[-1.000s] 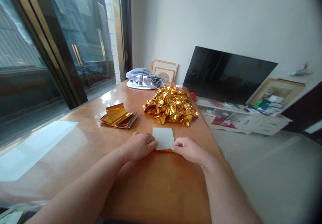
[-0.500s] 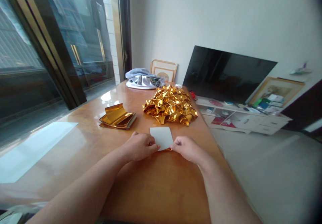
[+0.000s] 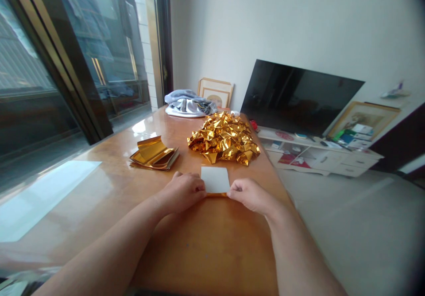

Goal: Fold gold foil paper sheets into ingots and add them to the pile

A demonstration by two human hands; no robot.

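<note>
While both hands rest on the desk point(image 3: 99, 189), they pinch the near edge of a small sheet point(image 3: 215, 179) that lies flat between them, white side up, with a thin gold strip showing along the edge nearest the person. The left hand point(image 3: 183, 191) holds the sheet's near left corner, its fingers point(image 3: 199, 192) curled shut on that corner with the knuckles up. The right hand point(image 3: 248, 194) holds the near right corner the same way, fingers point(image 3: 232, 191) closed on the edge. The two hands are near each other, apart only by the width of the sheet, and both forearms run back toward the camera across the glossy wood.

Just beyond the fingers, past the far edge of the sheet, sits a heap of crumpled gold foil pieces point(image 3: 224, 138). Beyond the left hand and off to its left lies a stack of flat gold sheets point(image 3: 154, 153), the top one curling upward. Farther still from the fingers, at the far end of the desk, a grey cloth point(image 3: 187, 103) is bundled up, with a framed picture point(image 3: 215, 92) leaning on the wall behind it.

To the left of the left hand a window point(image 3: 66, 65) runs along the desk. Well off to the right of the right hand, a dark TV point(image 3: 299, 96) stands on a low white cabinet point(image 3: 332, 156).
</note>
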